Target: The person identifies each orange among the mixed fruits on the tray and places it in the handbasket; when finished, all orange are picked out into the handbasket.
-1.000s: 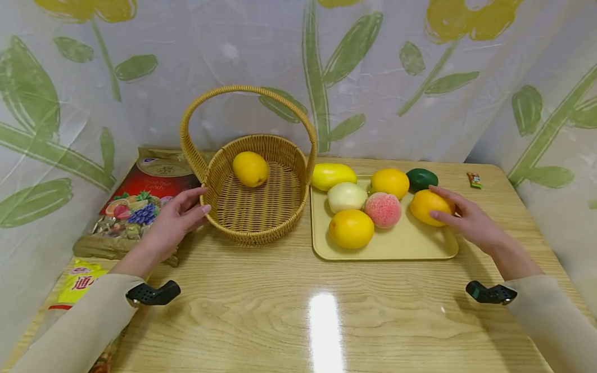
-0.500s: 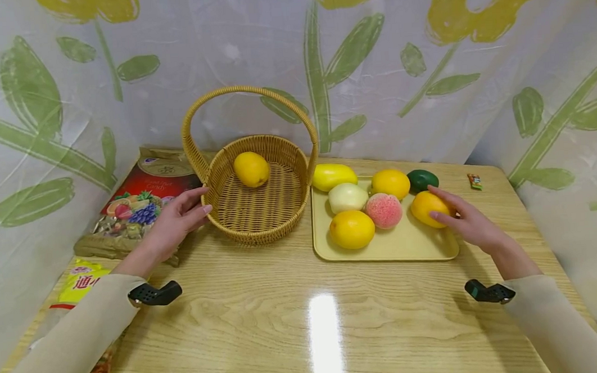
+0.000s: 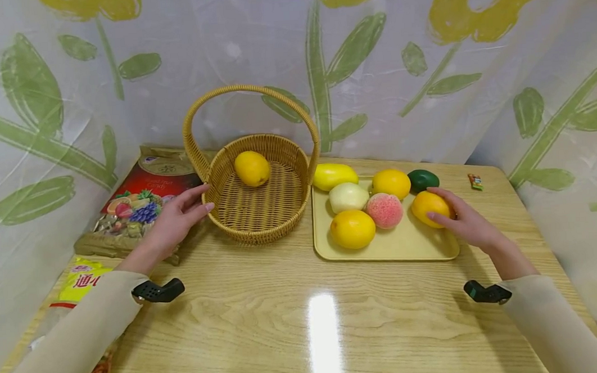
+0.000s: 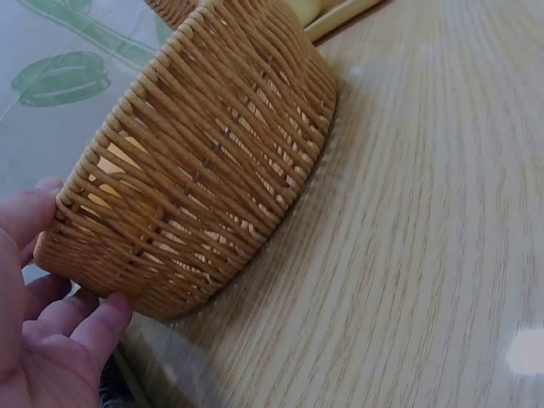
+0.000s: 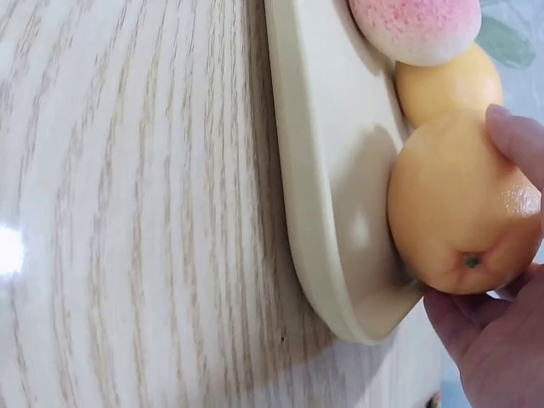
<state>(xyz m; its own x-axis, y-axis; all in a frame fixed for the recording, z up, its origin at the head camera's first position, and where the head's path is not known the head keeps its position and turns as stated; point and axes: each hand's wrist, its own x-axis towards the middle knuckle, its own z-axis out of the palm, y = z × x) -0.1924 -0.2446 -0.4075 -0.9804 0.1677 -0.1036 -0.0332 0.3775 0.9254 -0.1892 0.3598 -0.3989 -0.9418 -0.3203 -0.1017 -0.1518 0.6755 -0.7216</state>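
My left hand (image 3: 180, 215) holds the left side of a round wicker basket (image 3: 260, 233). In the left wrist view, the thumb lies at the basket's rim (image 4: 110, 119) and the fingers touch its outer wall. A yellow-orange fruit (image 3: 252, 168) lies inside the basket. At the right end of a pale yellow tray (image 3: 393, 252), my right hand (image 3: 464, 217) grips an orange (image 3: 428, 209), thumb on one side and fingers on the other. The right wrist view shows this orange (image 5: 463, 204) close up, its green stem end visible.
Also on the tray are a peach (image 3: 384, 211), a pale round fruit (image 3: 348, 197), a yellow oblong fruit (image 3: 335, 176), a dark green fruit (image 3: 423, 180) and two orange fruits (image 3: 352, 229). A candy bag (image 3: 142, 200) lies left of the basket. A small wrapped candy (image 3: 475, 182) lies right.
Hardly anything differs. Both hands keep their places at the basket and the orange, with only a slight shift of the head view.
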